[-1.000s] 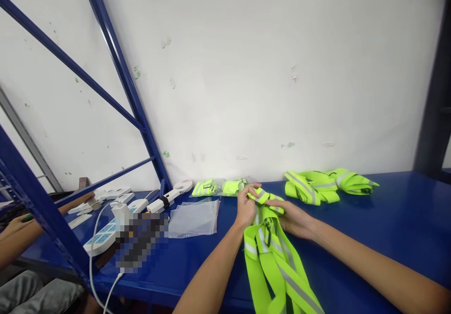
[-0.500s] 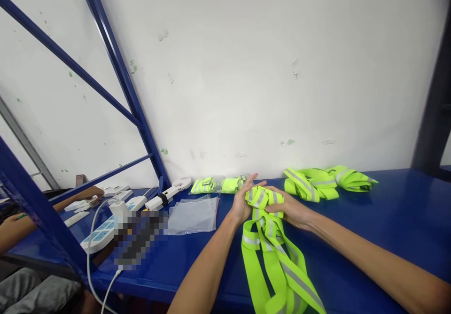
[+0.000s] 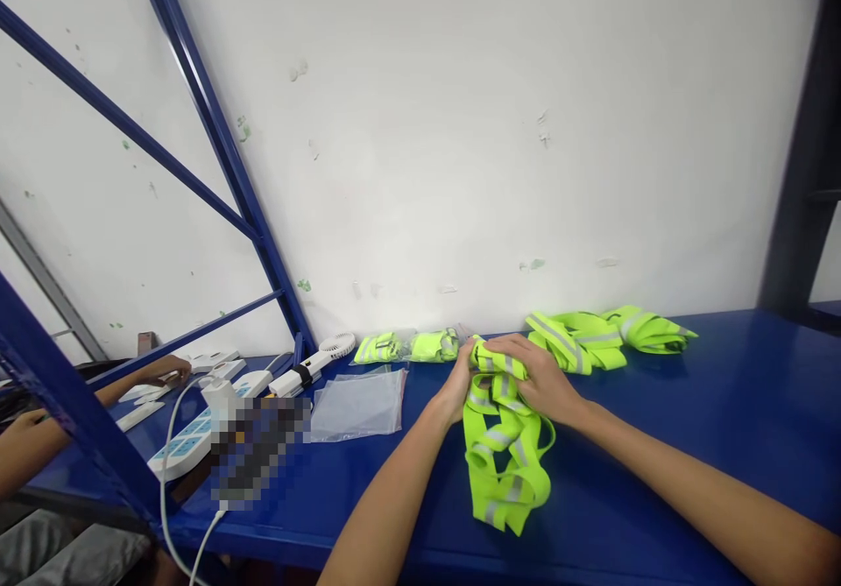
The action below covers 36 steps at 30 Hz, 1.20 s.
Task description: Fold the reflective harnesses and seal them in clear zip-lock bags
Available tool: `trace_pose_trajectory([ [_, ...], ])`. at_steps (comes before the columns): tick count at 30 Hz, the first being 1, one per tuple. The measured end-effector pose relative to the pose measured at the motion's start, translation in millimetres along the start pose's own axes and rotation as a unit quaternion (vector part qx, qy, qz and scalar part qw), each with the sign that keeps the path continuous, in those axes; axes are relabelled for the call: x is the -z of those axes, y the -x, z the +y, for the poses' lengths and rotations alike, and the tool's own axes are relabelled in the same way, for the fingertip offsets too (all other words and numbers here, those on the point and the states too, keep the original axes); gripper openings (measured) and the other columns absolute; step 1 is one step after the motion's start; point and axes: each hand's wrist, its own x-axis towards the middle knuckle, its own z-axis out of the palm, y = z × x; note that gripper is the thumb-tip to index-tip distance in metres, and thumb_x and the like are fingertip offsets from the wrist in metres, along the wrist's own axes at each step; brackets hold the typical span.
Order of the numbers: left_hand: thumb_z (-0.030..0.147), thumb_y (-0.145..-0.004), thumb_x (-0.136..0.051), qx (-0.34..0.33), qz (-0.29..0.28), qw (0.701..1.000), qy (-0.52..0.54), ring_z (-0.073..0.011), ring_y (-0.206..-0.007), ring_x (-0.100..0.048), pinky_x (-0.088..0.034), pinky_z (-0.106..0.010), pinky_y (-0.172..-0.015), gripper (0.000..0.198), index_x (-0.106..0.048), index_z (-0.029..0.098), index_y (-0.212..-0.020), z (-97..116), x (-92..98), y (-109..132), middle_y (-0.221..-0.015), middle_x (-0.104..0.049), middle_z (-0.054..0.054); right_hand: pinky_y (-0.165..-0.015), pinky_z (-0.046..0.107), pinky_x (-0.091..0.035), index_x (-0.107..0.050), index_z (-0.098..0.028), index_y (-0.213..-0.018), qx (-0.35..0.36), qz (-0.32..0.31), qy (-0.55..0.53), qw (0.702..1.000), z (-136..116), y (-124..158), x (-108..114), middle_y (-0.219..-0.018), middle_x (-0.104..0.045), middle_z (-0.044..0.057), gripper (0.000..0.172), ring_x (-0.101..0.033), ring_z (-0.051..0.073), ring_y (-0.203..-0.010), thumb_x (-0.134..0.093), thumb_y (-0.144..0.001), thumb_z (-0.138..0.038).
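Observation:
A neon-yellow reflective vest (image 3: 505,446) with grey stripes lies bunched on the blue table (image 3: 689,428) in front of me. My left hand (image 3: 458,382) grips its upper left edge with curled fingers. Over the top fold, my right hand (image 3: 533,374) presses down, fingers wrapped round the straps. The lower loops of the vest spread toward the table's front edge.
More neon vests (image 3: 608,336) lie at the back right, and bagged ones (image 3: 407,347) at the back centre. A clear plastic bag (image 3: 358,404), a white hand fan (image 3: 315,360) and a power strip (image 3: 190,433) sit to the left. Another person's hand (image 3: 161,367) is far left, beyond the blue rack posts (image 3: 216,139).
The long hanging straps have been drawn up onto the table and gathered into a compact bundle. My right hand moved over the top of the fold.

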Motion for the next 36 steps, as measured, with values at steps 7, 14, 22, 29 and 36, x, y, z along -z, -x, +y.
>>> trace_pose_trajectory([
  [7,0.072,-0.075,-0.052,0.054,-0.046,0.995,0.065,-0.0259,-0.081,-0.067,-0.050,-0.034,-0.075,0.062,-0.065,0.016,-0.096,6.5,-0.2,7.7,-0.078,-0.071,-0.008,-0.095,0.043,-0.046,-0.054,-0.034,-0.131,0.042,0.008,0.038,0.998,9.1,8.0,-8.5,-0.125,-0.056,0.007,0.071,-0.054,0.026,-0.117,-0.046,-0.071,0.001],
  [14,0.058,-0.075,-0.062,0.016,0.006,0.999,0.042,-0.0240,-0.077,-0.066,-0.049,-0.032,-0.076,0.046,-0.066,0.014,-0.088,2.0,6.9,6.0,-0.074,-0.069,-0.007,-0.101,0.047,-0.042,-0.054,-0.032,-0.132,0.024,-0.064,0.024,0.997,15.1,10.8,0.6,-0.135,-0.049,0.009,0.067,-0.046,0.027,-0.127,-0.046,-0.073,-0.001],
  [22,0.033,-0.065,-0.075,-0.023,-0.021,1.000,-0.003,-0.0219,-0.075,-0.066,-0.050,-0.033,-0.074,0.037,-0.067,0.012,-0.095,2.3,17.2,15.2,-0.082,-0.070,-0.008,-0.115,0.047,-0.022,-0.044,-0.036,-0.139,-0.176,-0.066,-0.169,0.968,10.7,8.7,10.2,-0.154,-0.032,0.001,0.052,-0.025,0.027,-0.143,-0.053,-0.089,-0.035],
  [29,0.017,-0.051,-0.086,-0.110,-0.078,0.989,-0.051,-0.0227,-0.084,-0.066,-0.050,-0.037,-0.083,0.053,-0.064,0.017,-0.100,6.0,13.4,12.5,-0.089,-0.069,-0.006,-0.094,0.048,-0.049,-0.047,-0.022,-0.136,-0.399,-0.060,-0.476,0.781,9.4,2.4,7.4,-0.125,-0.064,0.013,0.057,-0.062,0.032,-0.112,-0.057,-0.083,-0.042],
  [36,0.012,-0.062,-0.073,-0.244,-0.017,0.948,-0.204,-0.0281,-0.113,-0.057,-0.045,-0.036,-0.091,0.025,-0.074,0.017,-0.087,7.5,24.3,9.7,-0.120,-0.061,-0.012,-0.074,0.041,-0.058,-0.051,-0.026,-0.127,-0.447,-0.110,-0.513,0.724,1.2,5.2,12.7,-0.111,-0.071,0.007,0.048,-0.069,0.027,-0.099,-0.058,-0.086,-0.050],
])
